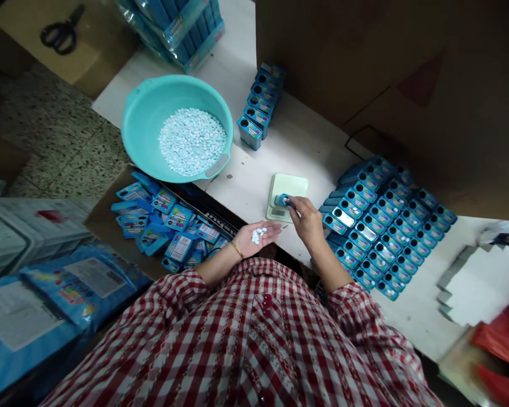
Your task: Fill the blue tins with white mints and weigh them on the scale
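A pale counter [305, 141] carries most of the things, with brown cardboard walls behind it. On its left end sits a teal basin [144, 107] holding a heap of small white tablets [192, 140]. Right of centre, a large block of blue boxes [379, 226] stands upright in tight rows, mouths facing up; some show white inside, though most are too small to tell. A shorter single row of the same boxes [259, 106] stands just beside the basin. Below the counter's near edge, a cardboard tray [106, 209] holds a loose pile of flat blue packets [165, 223] lying at all angles. Large blue printed bags [46, 305] lie at the far left, scissors [61, 33] rest on cardboard at the top left, and flat grey-white blanks [479, 282] are stacked at the right.

Near the middle of the counter stands a small pale green scale [289, 189]. One blue box [281, 200] lies on it, and the right hand [307, 220] has its fingers closed on that box. The left hand [258, 236] is just beside the scale, palm up, fingers released and flat, cupping a few white tablets [258, 233] in the palm
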### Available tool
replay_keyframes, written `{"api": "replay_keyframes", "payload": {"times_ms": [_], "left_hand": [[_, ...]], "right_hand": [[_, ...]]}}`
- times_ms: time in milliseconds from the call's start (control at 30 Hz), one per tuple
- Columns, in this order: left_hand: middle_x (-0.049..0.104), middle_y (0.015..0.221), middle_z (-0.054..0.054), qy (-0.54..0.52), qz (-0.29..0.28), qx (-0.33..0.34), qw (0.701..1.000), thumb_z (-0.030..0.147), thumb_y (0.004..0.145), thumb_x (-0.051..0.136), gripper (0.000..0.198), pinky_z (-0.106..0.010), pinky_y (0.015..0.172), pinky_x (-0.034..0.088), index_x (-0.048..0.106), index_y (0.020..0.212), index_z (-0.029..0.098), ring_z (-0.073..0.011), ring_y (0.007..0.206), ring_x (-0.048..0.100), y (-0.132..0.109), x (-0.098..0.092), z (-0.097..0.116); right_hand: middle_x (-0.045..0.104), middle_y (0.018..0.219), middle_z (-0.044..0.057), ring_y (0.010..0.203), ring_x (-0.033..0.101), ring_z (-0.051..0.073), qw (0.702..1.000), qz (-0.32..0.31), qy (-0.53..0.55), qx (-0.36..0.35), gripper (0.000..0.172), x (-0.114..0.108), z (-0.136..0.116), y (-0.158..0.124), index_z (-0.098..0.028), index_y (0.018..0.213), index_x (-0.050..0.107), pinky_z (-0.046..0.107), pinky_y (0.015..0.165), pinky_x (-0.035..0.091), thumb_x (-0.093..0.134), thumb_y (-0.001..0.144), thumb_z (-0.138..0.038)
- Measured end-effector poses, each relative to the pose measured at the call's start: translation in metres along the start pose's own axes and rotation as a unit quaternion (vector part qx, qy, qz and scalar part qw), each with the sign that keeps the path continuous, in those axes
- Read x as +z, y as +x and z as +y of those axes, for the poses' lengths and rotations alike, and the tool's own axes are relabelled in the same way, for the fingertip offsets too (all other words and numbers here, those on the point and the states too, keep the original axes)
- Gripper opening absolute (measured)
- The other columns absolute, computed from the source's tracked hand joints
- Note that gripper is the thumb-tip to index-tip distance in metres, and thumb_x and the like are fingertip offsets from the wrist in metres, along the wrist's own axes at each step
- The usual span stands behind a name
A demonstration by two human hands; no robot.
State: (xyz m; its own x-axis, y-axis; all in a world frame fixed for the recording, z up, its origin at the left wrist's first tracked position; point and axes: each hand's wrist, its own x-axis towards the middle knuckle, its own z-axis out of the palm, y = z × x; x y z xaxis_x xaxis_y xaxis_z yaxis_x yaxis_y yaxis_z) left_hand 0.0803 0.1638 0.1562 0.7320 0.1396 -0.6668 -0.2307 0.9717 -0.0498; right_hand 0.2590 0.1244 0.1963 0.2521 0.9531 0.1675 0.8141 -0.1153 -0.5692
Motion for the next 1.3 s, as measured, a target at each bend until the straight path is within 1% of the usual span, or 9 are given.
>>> {"api": "replay_keyframes", "payload": {"times_ms": [233, 433, 533, 700, 833, 933, 1033, 1200, 1300], "left_hand": [[0.069, 0.094, -0.015, -0.020, 0.062, 0.032, 0.997, 0.017, 0.088, 0.039, 0.029, -0.033, 0.087, 0.048, 0.065, 0.092, 0.005, -0.0203, 0.091, 0.065, -0.012, -0.013, 0.006], [0.069, 0.089, -0.014, -0.049, 0.118, 0.065, 0.990, 0.013, 0.085, 0.040, 0.024, -0.030, 0.079, 0.053, 0.064, 0.086, 0.006, -0.0186, 0.086, 0.066, -0.015, -0.024, 0.017], [0.068, 0.080, -0.012, -0.053, 0.144, 0.068, 0.986, 0.014, 0.087, 0.039, 0.025, -0.022, 0.062, 0.053, 0.063, 0.083, 0.007, -0.0150, 0.073, 0.066, -0.014, -0.026, 0.025], [0.059, 0.063, -0.007, -0.058, 0.153, 0.067, 0.984, 0.016, 0.087, 0.042, 0.024, -0.014, 0.038, 0.036, 0.061, 0.076, 0.007, -0.0072, 0.048, 0.053, -0.015, -0.029, 0.031], [0.056, 0.062, -0.005, -0.059, 0.146, 0.065, 0.985, 0.016, 0.087, 0.043, 0.022, -0.012, 0.034, 0.030, 0.060, 0.074, 0.008, -0.0058, 0.045, 0.047, -0.015, -0.032, 0.030], [0.055, 0.062, -0.004, -0.060, 0.149, 0.064, 0.985, 0.016, 0.087, 0.042, 0.023, -0.012, 0.032, 0.027, 0.060, 0.075, 0.008, -0.0049, 0.043, 0.045, -0.014, -0.034, 0.030], [0.054, 0.062, -0.004, -0.059, 0.152, 0.062, 0.985, 0.016, 0.087, 0.041, 0.023, -0.012, 0.030, 0.026, 0.059, 0.076, 0.008, -0.0050, 0.043, 0.044, -0.011, -0.035, 0.032], [0.050, 0.059, -0.001, -0.053, 0.144, 0.062, 0.986, 0.016, 0.087, 0.042, 0.021, -0.011, 0.028, 0.023, 0.058, 0.076, 0.008, -0.0034, 0.039, 0.040, -0.008, -0.034, 0.036], [0.049, 0.058, 0.000, -0.045, 0.137, 0.065, 0.987, 0.015, 0.086, 0.044, 0.018, -0.011, 0.028, 0.023, 0.058, 0.077, 0.009, -0.0030, 0.038, 0.039, -0.008, -0.030, 0.038]], "right_hand": [[0.066, 0.090, 0.007, 0.086, 0.062, 0.017, 0.992, 0.116, -0.035, 0.040, 0.019, -0.019, 0.020, -0.034, -0.020, 0.097, 0.064, 0.034, 0.079, 0.052, 0.047, 0.087, -0.022], [0.066, 0.089, 0.007, 0.087, 0.061, 0.018, 0.987, 0.135, -0.029, 0.086, 0.019, -0.023, 0.033, -0.041, -0.020, 0.094, 0.064, 0.037, 0.079, 0.051, 0.049, 0.085, -0.027], [0.065, 0.093, 0.008, 0.090, 0.060, 0.019, 0.986, 0.140, -0.007, 0.088, 0.020, -0.022, 0.034, -0.036, -0.020, 0.096, 0.064, 0.038, 0.081, 0.049, 0.048, 0.085, -0.027], [0.064, 0.094, 0.009, 0.091, 0.059, 0.020, 0.986, 0.131, -0.013, 0.103, 0.024, -0.024, 0.037, -0.025, -0.021, 0.097, 0.064, 0.040, 0.083, 0.049, 0.043, 0.088, -0.029], [0.061, 0.103, 0.010, 0.097, 0.057, 0.022, 0.995, 0.062, -0.007, 0.080, 0.030, -0.021, 0.045, -0.017, -0.021, 0.108, 0.060, 0.042, 0.084, 0.048, 0.047, 0.086, -0.036], [0.056, 0.116, 0.012, 0.108, 0.051, 0.024, 0.999, -0.024, -0.012, 0.037, 0.045, -0.016, 0.047, -0.013, -0.020, 0.121, 0.052, 0.044, 0.091, 0.044, 0.054, 0.081, -0.043], [0.052, 0.122, 0.013, 0.113, 0.048, 0.026, 0.998, -0.061, -0.011, 0.015, 0.054, -0.014, 0.044, -0.010, -0.020, 0.125, 0.048, 0.045, 0.095, 0.041, 0.057, 0.079, -0.047], [0.061, 0.103, 0.009, 0.100, 0.055, 0.021, 0.998, -0.039, 0.038, 0.009, 0.027, -0.016, 0.054, 0.022, -0.021, 0.106, 0.062, 0.038, 0.088, 0.044, 0.047, 0.087, -0.034], [0.063, 0.091, 0.006, 0.086, 0.059, 0.018, 0.983, -0.169, 0.056, -0.044, 0.020, -0.003, 0.072, 0.061, -0.020, 0.094, 0.067, 0.031, 0.078, 0.046, 0.051, 0.085, -0.025]]}}
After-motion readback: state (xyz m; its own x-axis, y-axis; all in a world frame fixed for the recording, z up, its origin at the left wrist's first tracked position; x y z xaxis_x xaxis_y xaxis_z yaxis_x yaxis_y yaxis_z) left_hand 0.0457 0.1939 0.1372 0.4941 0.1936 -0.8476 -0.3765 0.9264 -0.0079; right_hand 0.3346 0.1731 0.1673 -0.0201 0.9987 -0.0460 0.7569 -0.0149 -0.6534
